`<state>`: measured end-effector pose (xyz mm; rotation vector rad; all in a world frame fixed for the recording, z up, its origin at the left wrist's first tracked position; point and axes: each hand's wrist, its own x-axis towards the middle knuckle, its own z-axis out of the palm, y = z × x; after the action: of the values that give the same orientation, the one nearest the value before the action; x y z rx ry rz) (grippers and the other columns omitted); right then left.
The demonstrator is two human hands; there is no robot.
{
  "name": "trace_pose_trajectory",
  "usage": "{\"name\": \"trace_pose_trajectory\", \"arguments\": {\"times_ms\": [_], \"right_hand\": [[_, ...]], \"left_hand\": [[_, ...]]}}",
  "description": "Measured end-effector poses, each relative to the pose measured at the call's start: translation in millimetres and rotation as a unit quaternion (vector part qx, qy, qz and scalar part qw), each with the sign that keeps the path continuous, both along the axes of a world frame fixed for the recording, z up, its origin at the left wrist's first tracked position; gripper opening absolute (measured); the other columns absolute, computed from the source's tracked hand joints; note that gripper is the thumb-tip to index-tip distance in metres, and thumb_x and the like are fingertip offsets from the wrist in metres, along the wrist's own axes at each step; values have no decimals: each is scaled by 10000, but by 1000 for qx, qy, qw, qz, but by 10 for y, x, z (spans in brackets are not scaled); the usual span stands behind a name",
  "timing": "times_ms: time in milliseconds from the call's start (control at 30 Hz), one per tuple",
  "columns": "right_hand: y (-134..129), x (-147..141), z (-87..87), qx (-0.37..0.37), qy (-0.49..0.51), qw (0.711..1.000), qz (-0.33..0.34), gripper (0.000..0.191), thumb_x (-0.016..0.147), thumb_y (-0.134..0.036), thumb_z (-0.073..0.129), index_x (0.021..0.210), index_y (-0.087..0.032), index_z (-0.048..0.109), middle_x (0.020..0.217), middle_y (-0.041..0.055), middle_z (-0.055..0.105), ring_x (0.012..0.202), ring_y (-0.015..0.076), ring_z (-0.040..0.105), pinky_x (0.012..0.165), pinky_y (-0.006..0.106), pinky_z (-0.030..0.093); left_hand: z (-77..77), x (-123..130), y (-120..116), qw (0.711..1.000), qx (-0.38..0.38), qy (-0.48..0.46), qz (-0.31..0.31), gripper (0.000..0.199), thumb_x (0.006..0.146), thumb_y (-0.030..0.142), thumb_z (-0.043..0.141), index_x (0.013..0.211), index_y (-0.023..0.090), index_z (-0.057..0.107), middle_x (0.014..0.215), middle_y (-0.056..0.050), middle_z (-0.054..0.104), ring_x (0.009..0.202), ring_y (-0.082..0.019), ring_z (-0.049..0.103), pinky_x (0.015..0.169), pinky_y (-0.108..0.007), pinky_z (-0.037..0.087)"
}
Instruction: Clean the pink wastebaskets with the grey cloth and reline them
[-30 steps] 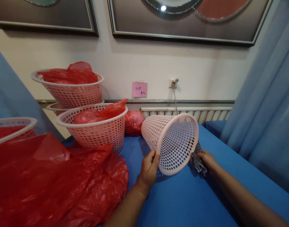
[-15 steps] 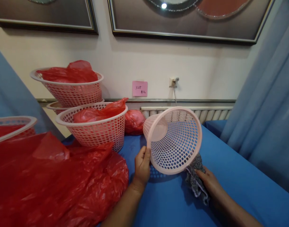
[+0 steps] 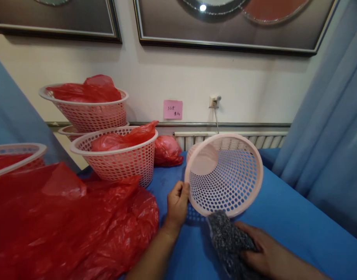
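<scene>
A pale pink plastic basket (image 3: 222, 182) with a perforated wall is tilted on its side, its mouth facing me. My left hand (image 3: 178, 202) is closed on the left side of its rim, thumb on the near face. A dark grey speckled cloth (image 3: 229, 241) is bunched in my right hand (image 3: 258, 247), which is closed around it. The cloth's upper end meets the basket's lower rim; whether it presses there I cannot tell.
Red plastic bags (image 3: 79, 225) cover the left of the blue table (image 3: 289, 233). Behind them stand a pink basket (image 3: 122, 163) and stacked baskets (image 3: 93, 112) holding red bags. A small red bag (image 3: 166, 149) lies near the radiator (image 3: 190, 142). A blue curtain (image 3: 321, 147) hangs right.
My right hand and the cloth have moved left and nearer to me, from beneath the basket to in front of its lower rim. The basket has shifted slightly right in my left hand.
</scene>
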<state>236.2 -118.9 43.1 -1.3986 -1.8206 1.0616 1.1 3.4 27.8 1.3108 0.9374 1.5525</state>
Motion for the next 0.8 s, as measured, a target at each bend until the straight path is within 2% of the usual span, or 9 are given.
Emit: {"name": "trace_pose_trajectory", "arguments": {"times_ms": [100,167,267,333,467,533,600,700,800], "right_hand": [[-16,21,161,114,49,984,-127,547,818,-296,601,1358,-231,659,1244,71,758,1133,276,722,1012,400,577],[94,101,327,260,34,937,-231,572,868,-345,625,1431,-250,598,1390,73,682,1271,308,653,1103,463,519],[394,216,674,427,-40,856,-289,615,889,-313,621,1496,-272,533,1489,65,603,1364,330,577,1177,528,440],[612,225,908,471,-95,828,-288,625,893,-274,587,1513,-273,513,1478,66,607,1346,329,586,1165,537,446],[844,10,1130,442,-214,832,-259,604,870,-272,560,1473,-266,563,1196,87,710,1107,341,682,1003,541,540],[806,-178,1067,420,-265,840,-217,598,864,-299,568,1461,-267,580,1083,98,693,965,318,688,889,490,570],[689,-370,892,403,-297,855,-135,610,854,-296,580,1463,-286,573,1060,102,671,868,274,667,786,404,564],[477,-575,469,360,-321,876,5,598,790,-226,602,1385,-292,618,1002,84,669,764,226,615,673,321,508],[333,-599,-32,298,-350,885,74,538,699,-139,606,1213,-275,687,933,59,680,747,222,597,653,299,473]], "left_hand": [[33,82,-95,999,13,41,-29,561,824,671,716,611,196,507,595,72,393,580,-102,341,547,-222,307],[42,121,-141,997,16,58,-51,559,835,681,697,622,195,519,603,67,409,590,-108,352,562,-233,314],[40,135,-182,994,17,73,-83,570,861,705,652,636,196,531,610,59,428,595,-118,377,570,-244,323],[30,120,-191,992,17,79,-98,589,897,728,582,648,196,547,608,49,452,591,-125,395,571,-251,332],[-18,90,-162,989,5,33,-142,635,913,779,494,702,193,614,597,25,518,554,-131,424,556,-263,344],[-51,90,-137,986,-8,-10,-166,673,880,827,484,717,192,639,589,15,535,531,-131,428,542,-267,345],[-74,98,-118,984,-20,-41,-171,715,849,871,462,728,194,655,598,3,557,526,-137,437,537,-274,362],[-65,103,-107,982,-38,-76,-167,716,848,875,457,772,196,673,658,-18,618,575,-159,497,586,-290,432],[-15,94,-103,977,-67,-80,-184,735,847,884,431,773,190,662,654,-7,600,575,-149,502,591,-277,438]]}}
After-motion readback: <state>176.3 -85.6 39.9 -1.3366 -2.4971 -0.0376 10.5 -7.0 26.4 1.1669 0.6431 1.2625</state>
